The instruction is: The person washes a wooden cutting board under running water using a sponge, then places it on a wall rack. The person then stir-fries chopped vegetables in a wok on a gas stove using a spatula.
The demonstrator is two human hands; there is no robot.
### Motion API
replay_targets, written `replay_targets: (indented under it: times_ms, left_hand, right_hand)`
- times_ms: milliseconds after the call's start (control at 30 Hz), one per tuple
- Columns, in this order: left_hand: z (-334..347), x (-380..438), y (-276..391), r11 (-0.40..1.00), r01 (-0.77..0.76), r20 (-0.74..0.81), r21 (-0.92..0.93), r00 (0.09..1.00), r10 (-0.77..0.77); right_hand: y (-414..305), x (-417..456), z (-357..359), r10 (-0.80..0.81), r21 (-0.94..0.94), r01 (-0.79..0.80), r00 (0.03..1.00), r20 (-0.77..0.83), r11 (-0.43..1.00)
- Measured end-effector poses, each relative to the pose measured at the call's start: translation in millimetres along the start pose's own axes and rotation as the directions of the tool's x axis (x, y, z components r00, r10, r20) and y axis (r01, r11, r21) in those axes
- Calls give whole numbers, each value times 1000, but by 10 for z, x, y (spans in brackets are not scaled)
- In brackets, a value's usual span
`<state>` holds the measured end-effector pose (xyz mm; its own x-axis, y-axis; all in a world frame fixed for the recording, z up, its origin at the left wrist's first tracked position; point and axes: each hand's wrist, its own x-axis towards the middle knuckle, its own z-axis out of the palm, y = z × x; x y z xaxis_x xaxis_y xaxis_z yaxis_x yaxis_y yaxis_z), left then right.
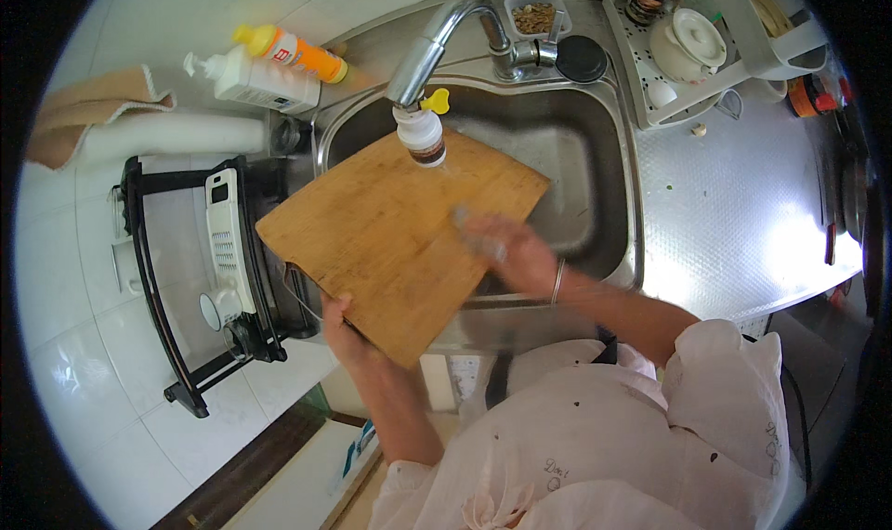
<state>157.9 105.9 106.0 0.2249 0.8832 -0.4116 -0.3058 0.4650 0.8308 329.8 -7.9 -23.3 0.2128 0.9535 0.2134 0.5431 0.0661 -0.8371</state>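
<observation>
A wooden cutting board (390,223) lies tilted across the steel sink (578,175), its lower corner jutting over the front rim. My left hand (348,335) grips the board's lower left edge, thumb on top and the other fingers hidden beneath. Over the board's right side, my right hand (516,258) is blurred by motion. Its fingers are curled around a greyish scrubber (474,234), too smeared to make out fully. Above the board hangs the faucet (418,70) with a white filter nozzle (420,133); a thin trace of water seems to fall from it.
An orange bottle (300,55) and a white pump bottle (261,84) stand at the back left. A black rack (188,384) with a white grater (228,237) is on the left. At right, a grey shelf (697,98) holds a lidded white pot (686,46) beside the steel counter (718,202).
</observation>
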Motion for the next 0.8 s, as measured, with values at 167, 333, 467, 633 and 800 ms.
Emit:
replay_targets:
  times_ms: [167,333,467,633,800]
  left_hand:
    - [18,-24,84,997,-48,2,57,999,47]
    - [-133,-27,141,999,42,-54,-2,998,-42]
    - [-229,12,134,995,81,-48,-57,995,-84]
    - [-271,15,88,1000,23,-119,-15,993,-25]
    - [-119,64,102,997,-36,-58,63,998,39]
  right_hand:
    - [1250,343,35,654,131,-671,741,152,730]
    - [570,1167,-52,643,911,-241,648,409,-336]
    - [685,1330,158,547,910,-228,739,393,-345]
    - [225,1138,100,291,352,-396,904,314,848]
    - [-772,771,447,-350,94,345,936,38,934]
